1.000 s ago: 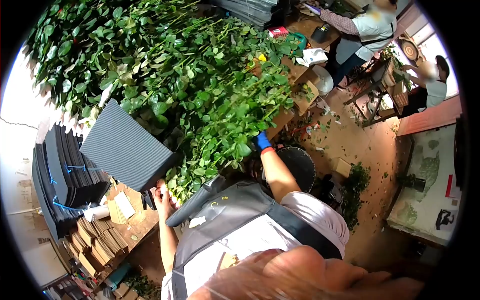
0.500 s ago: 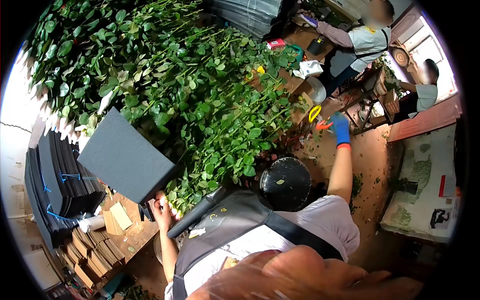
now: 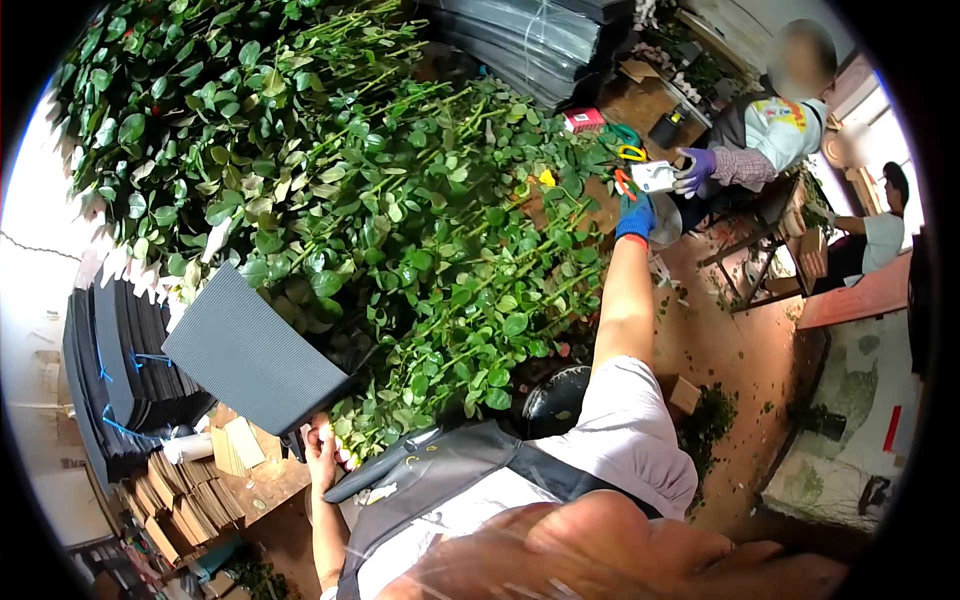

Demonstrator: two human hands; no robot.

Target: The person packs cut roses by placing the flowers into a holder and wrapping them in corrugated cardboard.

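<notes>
My right hand (image 3: 637, 216), in a blue glove with an orange cuff, stretches forward over the right end of the leafy stems. It grips scissors (image 3: 625, 184) with orange and yellow parts; the blades are hard to make out. My bare left hand (image 3: 320, 452) is at the lower corner of a folded grey corrugated board (image 3: 255, 335). Its fingers curl beside small pale shapes and leaves, and what they hold is partly hidden. A wide heap of green leafy stems (image 3: 400, 230) covers the surface in front of me.
Dark board stacks (image 3: 140, 350) and cardboard pieces (image 3: 185, 495) stand left. Wrapped grey sheets (image 3: 540, 45) lie at the back. A co-worker's purple glove (image 3: 694, 172) holds a white packet (image 3: 654, 177) near my right hand. A black round-topped object (image 3: 556, 400) is beside my right arm.
My right hand has swung forward and left with the scissors, from over the floor to the stems' end. My left hand stays by the board. The co-worker has reached out and picked up the white packet.
</notes>
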